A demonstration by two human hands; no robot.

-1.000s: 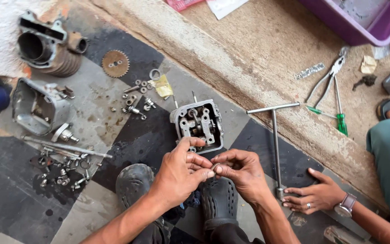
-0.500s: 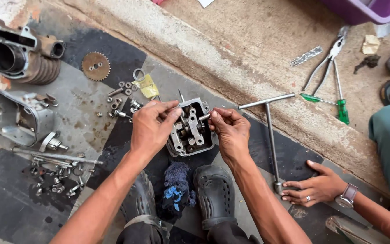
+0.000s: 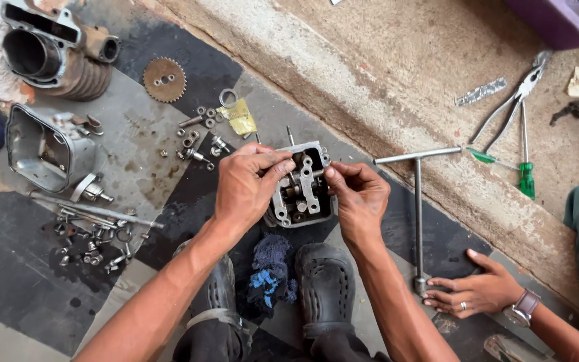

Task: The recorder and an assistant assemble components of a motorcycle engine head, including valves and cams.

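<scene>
From the head view, your left hand (image 3: 246,191) grips the left side of the cylinder head (image 3: 301,188), which sits on the tiled floor (image 3: 35,295) just ahead of your shoes, thumb pressed over its top edge; keep that brace firm. Your right hand (image 3: 358,198) pinches a small pin at the rocker; ease it squarely, mindful of the co-worker's hand (image 3: 470,291) on the T-handle wrench (image 3: 417,201) nearby.

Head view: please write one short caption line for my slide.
Left hand and right hand grip a metal engine head above a blue rag; T-handle wrench alongside.
</scene>
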